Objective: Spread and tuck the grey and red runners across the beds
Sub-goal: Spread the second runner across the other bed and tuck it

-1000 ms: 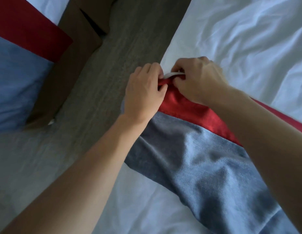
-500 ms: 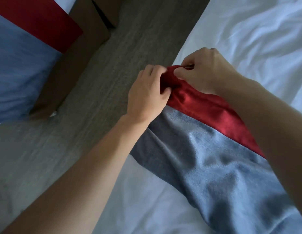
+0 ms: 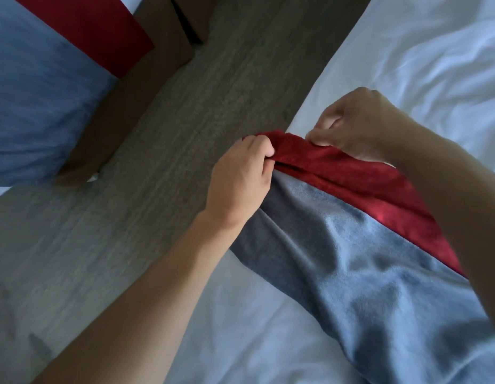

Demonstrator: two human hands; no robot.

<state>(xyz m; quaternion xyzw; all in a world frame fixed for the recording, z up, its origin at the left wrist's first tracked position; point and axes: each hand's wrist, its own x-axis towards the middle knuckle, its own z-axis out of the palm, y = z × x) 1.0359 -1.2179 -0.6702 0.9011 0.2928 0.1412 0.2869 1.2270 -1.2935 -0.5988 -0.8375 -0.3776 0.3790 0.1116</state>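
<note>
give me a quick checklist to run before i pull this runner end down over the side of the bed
1. Left hand grips the runner end: ok, fingers curled into the fabric at the bed edge.
2. Right hand pinches the red band: ok, at its far corner.
3. Grey part lies flat: not ok, it is bunched and creased.
4. White sheet under it is smooth: not ok, wrinkles show beyond the hands.
5. Floor beside the bed is free where the end will drop: ok in the part that shows.
6. Runner straight across the bed: cannot tell, its far side is out of view.
</note>
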